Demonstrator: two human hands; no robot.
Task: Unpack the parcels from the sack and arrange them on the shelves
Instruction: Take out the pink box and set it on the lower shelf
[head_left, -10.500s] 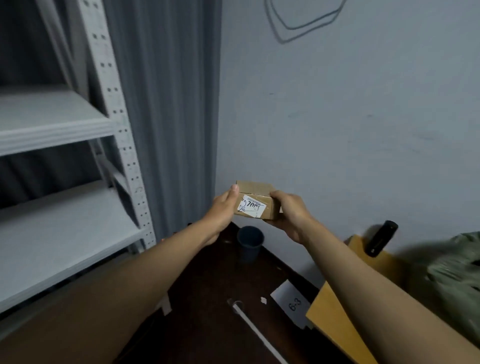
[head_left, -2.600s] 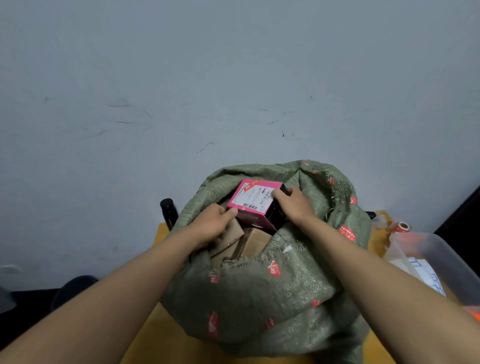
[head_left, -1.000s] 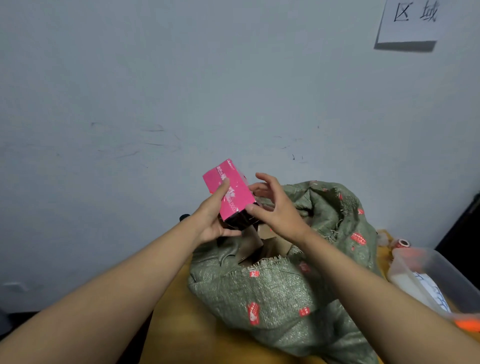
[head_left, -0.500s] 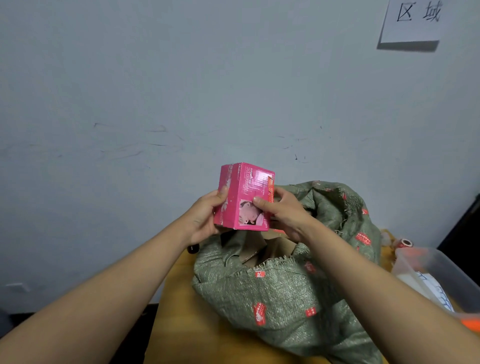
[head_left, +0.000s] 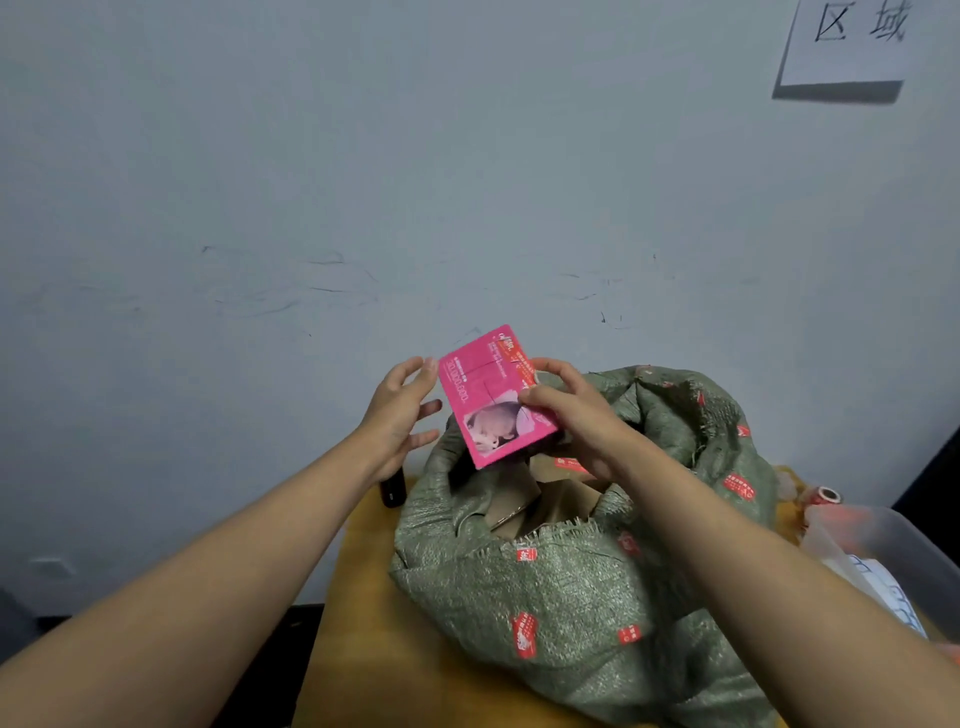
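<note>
A pink box (head_left: 491, 397) with a picture on its face is held tilted above the open mouth of the green woven sack (head_left: 576, 587). My right hand (head_left: 576, 410) grips the box by its right edge, thumb on the front face. My left hand (head_left: 402, 410) is beside the box's left edge with fingers spread, its fingertips just at the edge. Brown cardboard parcels (head_left: 540, 501) show inside the sack's mouth. No shelves are in view.
The sack lies on a yellow table (head_left: 374, 649) against a grey wall. A dark bottle (head_left: 392, 488) stands behind my left wrist. A clear plastic bin (head_left: 893, 561) and a red tape roll (head_left: 823, 496) are at the right. A paper sign (head_left: 852, 41) hangs on the wall.
The pink box came out of the sack and was turned in both hands. Since half a second ago it has tilted, and my left hand has loosened off its edge.
</note>
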